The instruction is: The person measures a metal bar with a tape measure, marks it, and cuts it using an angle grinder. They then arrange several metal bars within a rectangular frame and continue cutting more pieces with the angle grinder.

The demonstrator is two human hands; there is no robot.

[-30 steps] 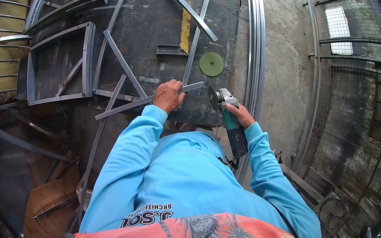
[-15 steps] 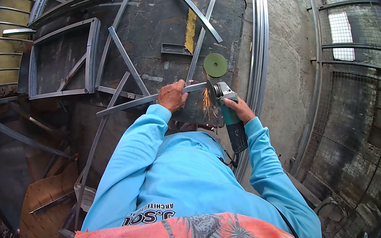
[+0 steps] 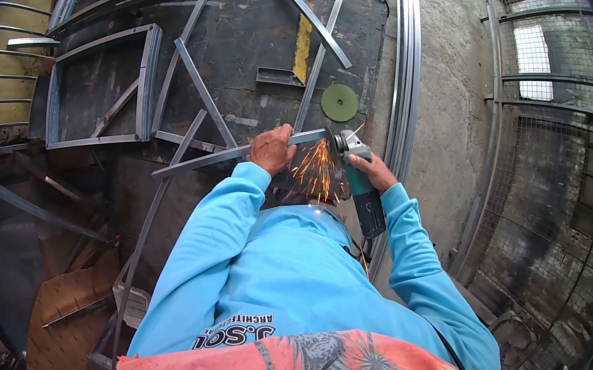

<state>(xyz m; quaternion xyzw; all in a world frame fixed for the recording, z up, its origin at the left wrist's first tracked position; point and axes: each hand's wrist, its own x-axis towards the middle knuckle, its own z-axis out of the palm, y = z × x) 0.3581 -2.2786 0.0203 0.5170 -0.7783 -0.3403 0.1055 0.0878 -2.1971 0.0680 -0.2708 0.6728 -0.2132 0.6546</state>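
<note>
My left hand [image 3: 273, 150] is closed around a metal bar [image 3: 207, 159] near its right end. In my right hand [image 3: 377, 172] is an angle grinder [image 3: 365, 194], gripped by its body with the head pointing away from me. The grinder's disc meets the right end of the bar, and orange sparks [image 3: 317, 171] spray down toward my body. Just beyond the grinder, a round green disc [image 3: 339, 102] with a centre hole lies flat on the dark work table [image 3: 236, 66].
A welded metal frame [image 3: 97, 37] lies at the upper left, with loose bars [image 3: 203, 92] around it. Long metal tubes [image 3: 406, 58] run along the table's right side. A mesh gate frame [image 3: 496, 54] stands farther right. A cardboard piece [image 3: 66, 312] sits at lower left.
The spark spray has grown wider and denser. Both hands keep their grips on the bar and the grinder, and the view has shifted slightly.
</note>
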